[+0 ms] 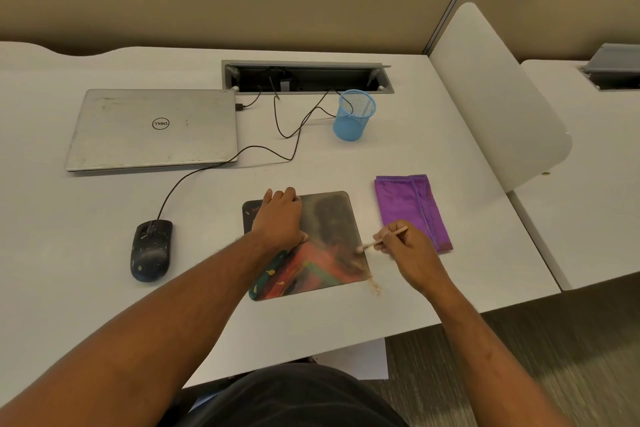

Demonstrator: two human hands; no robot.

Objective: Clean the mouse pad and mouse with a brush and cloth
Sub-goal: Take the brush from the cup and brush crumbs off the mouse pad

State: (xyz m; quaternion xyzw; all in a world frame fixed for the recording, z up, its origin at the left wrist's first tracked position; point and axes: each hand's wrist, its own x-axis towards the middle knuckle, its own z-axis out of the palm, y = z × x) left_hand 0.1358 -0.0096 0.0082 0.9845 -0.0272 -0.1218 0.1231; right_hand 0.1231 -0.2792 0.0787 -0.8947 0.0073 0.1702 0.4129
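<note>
A colourful, dusty mouse pad (325, 253) lies on the white desk. My left hand (280, 217) presses flat on its upper left part, fingers spread. My right hand (407, 253) grips a thin wooden-handled brush (384, 239), whose bristles touch the pad's right edge. A small heap of tan dust (375, 286) sits just off the pad's lower right corner. The black wired mouse (151, 250), speckled with dirt, rests to the left of the pad. A folded purple cloth (412, 210) lies to the right of the pad.
A shut silver laptop (152, 128) lies at the back left. A blue mesh pen cup (354, 114) stands behind the pad, near an open cable tray (306, 78). Black cables (287, 135) trail across the desk. The desk's front edge (398, 333) runs close below the pad.
</note>
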